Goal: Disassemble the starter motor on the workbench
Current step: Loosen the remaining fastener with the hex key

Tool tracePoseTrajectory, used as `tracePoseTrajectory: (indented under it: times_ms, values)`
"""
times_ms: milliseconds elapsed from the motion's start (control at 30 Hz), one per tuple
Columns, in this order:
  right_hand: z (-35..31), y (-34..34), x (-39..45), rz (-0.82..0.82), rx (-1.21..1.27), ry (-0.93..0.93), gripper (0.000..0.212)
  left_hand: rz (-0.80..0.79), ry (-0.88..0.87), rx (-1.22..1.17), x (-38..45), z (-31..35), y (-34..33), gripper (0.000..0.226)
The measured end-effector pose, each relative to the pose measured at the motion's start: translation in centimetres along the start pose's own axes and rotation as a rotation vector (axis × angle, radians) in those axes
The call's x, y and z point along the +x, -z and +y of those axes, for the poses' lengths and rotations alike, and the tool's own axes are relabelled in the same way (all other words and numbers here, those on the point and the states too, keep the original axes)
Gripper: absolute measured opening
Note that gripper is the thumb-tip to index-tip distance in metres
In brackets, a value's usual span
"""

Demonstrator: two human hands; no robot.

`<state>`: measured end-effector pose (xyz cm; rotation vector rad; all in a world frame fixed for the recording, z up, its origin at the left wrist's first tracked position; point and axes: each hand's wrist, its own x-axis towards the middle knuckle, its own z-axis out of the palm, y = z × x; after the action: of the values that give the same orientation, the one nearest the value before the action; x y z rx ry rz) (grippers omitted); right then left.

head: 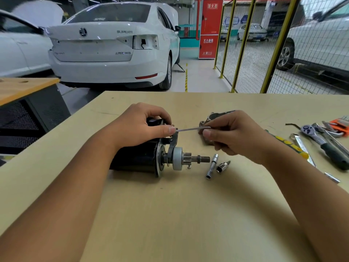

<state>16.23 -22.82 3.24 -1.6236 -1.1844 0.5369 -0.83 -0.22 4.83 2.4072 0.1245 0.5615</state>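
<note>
The black starter motor (pixel 139 157) lies on its side on the wooden workbench (pixel 170 214), its pinion gear and shaft (pixel 196 159) pointing right. My left hand (pixel 143 125) grips the solenoid on top of the motor, thumb by the black shift fork (pixel 172 142). My right hand (pixel 236 135) pinches a thin metal rod (pixel 192 128) whose left tip meets the top of the fork. The removed grey nose housing (pixel 211 118) lies behind my right hand, partly hidden.
Two sockets (pixel 212 166) (pixel 222 166) lie right of the shaft. Further right are a yellow-green handled tool (pixel 290 144), a ratchet (pixel 321 140), a wrench and an orange hex key set (pixel 340 125). Cars and a mesh fence stand beyond the bench.
</note>
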Motion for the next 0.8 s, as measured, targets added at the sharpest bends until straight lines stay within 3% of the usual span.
tracePoseTrajectory:
  times_ms: [167,333,467,633,800]
  values:
    - [-0.9,-1.0,0.0,0.054,0.433,-0.285,0.033,-0.011,0.01,-0.013,0.0,0.1,0.0,0.019]
    - [-1.0,-2.5,0.0,0.165,0.35,-0.314,0.032,0.011,0.04,-0.001,0.0,0.1,0.0,0.025]
    - [-0.9,-2.6,0.0,0.185,0.31,-0.227,0.026,0.017,0.05,0.009,0.2,-0.2,0.0,0.023]
    - [-0.8,-3.0,0.2,0.299,0.118,0.019,0.005,0.046,0.043,0.028,0.3,-0.5,0.0,0.024]
    - [-1.1,-3.5,0.2,0.386,0.049,0.166,0.038,0.048,0.044,0.027,0.4,-0.6,0.0,0.03]
